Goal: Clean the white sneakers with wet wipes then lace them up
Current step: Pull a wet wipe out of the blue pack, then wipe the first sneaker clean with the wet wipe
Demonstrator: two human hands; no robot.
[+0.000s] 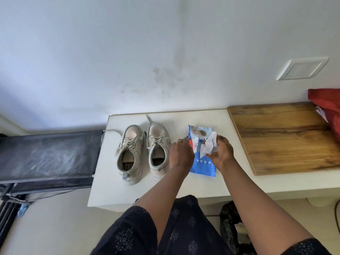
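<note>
Flat white tabletop (128,190) against a pale wall; the person stands at its 6 o'clock edge, both forearms reaching toward 12.

Two off-white high-top sneakers sit side by side on the left part of the top, toes at 12 o'clock, heels at 6, close but apart; left off-white sneaker (130,153) has a loose grey lace end trailing toward 10 o'clock, past the table edge; right off-white sneaker (158,148) has a lace end running to 12; laces are threaded slackly through the eyelets of both; no brand mark readable on either.

Blue plastic wet-wipe pack (202,166) lies flat at 3 o'clock of the right sneaker; printed picture at its far end, red band on its left side, row of small white round marks lower down; lettering too blurred to read.

Right hand (221,151) is over the pack, fingers curled round a crumpled white wet wipe (211,144), gripping it; the wipe's lower end is at the pack's middle.

Left hand (181,153) rests knuckles-up at the pack's 9 o'clock edge; fingertips hidden, so cannot tell whether it pinches or only presses the pack.

Brown wood-grain board (285,137) lies at 3 o'clock of the pack; red fabric bundle (325,107) on its far right corner; dark grey dusty panel (49,155) at 9 o'clock of the table; white square wall plate (302,69) at 2 o'clock; dark patterned garment (184,227) at 6.
</note>
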